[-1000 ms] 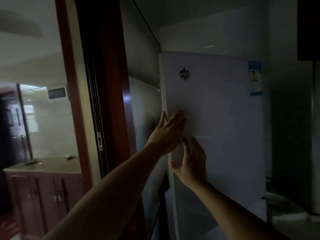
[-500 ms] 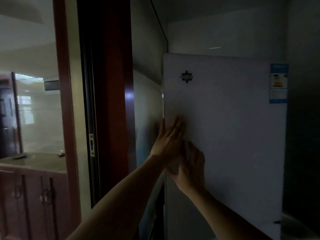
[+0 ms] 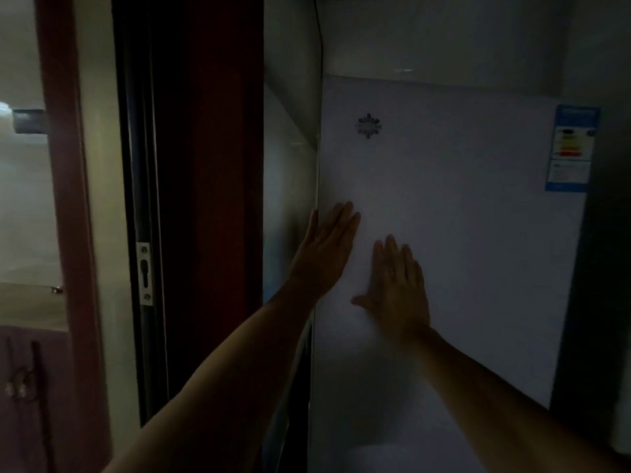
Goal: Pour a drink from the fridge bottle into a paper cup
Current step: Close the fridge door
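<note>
A tall white fridge door (image 3: 461,233) fills the right half of the head view, with a small dark emblem (image 3: 368,126) near its top left. My left hand (image 3: 324,254) lies flat with straight fingers at the door's left edge. My right hand (image 3: 397,291) presses flat on the door just right of and below it. No bottle or paper cup is in view.
A dark red door frame (image 3: 205,199) with a metal strike plate (image 3: 144,273) stands left of the fridge. Through the doorway a counter (image 3: 30,302) over cabinets shows. A blue energy label (image 3: 572,148) is at the door's upper right. A dark gap lies right of the fridge.
The view has come closer to the fridge. My right hand has slid right, apart from the left hand, and both palms now lie flatter on the door.
</note>
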Motion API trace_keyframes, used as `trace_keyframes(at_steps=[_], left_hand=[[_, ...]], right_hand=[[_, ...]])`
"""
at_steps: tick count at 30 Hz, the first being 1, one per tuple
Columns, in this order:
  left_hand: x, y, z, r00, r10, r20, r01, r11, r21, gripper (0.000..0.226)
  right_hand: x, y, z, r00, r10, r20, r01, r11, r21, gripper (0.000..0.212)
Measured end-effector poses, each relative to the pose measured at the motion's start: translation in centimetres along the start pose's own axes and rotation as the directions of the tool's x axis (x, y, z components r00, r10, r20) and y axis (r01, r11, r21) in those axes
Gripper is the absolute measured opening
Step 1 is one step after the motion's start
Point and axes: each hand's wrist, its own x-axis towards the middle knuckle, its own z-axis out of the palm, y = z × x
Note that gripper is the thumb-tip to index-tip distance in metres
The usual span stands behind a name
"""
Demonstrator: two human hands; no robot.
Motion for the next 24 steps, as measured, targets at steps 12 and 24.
trace_keyframes(at_steps=[12, 24], left_hand=[[0.4, -1.7, 3.8, 0.999, 0.023, -0.048, -0.024, 1.000, -0.009, 0.048], [0.2, -1.8, 9.7, 0.985, -0.088, 0.151, 0.111, 0.982, -0.155, 0.054]], right_hand=[[3.1, 1.3, 3.4, 0.993, -0.057, -0.107, 0.045, 0.993, -0.107, 0.108], [6.0, 4.1, 6.9, 0.985, -0.078, -0.152, 0.040, 0.971, -0.234, 0.109]])
